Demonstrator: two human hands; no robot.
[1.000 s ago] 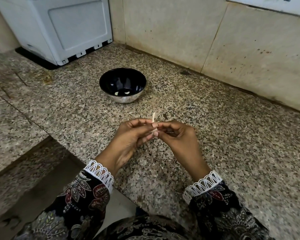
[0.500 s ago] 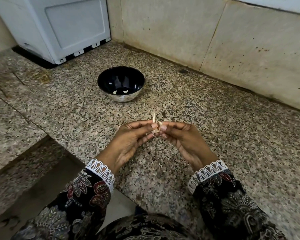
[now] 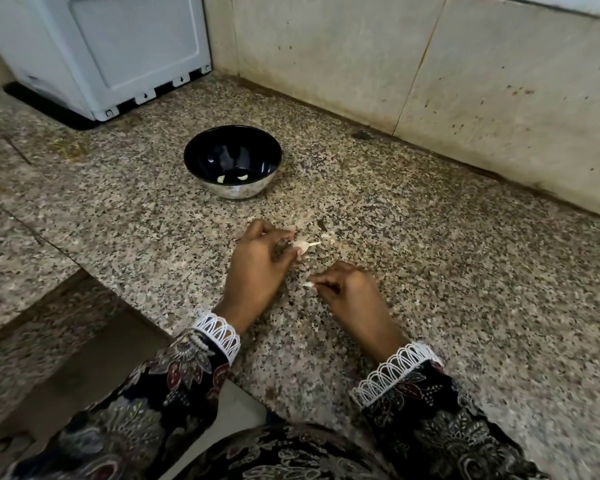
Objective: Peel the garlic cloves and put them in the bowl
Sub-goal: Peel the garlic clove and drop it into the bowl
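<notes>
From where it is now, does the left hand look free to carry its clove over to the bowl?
Probably yes. The left hand pinches the garlic clove, and only bare counter lies between it and the open bowl. The right hand sits nearer the person, out of that path.

Soft, even daylight; wide-angle bending at edges, slight motion blur, faint shadows.

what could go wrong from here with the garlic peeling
1. The left hand pinches the garlic clove only at its fingertips, well short of the bowl; it might slip onto the countertop.
2. The right hand pinches a small pale scrap, likely skin. Pale bits already lie on the speckled stone, where they are hard to spot and could be missed in cleanup.
3. Skin may still cling to the clove and end up in the bowl with the peeled cloves.
</notes>
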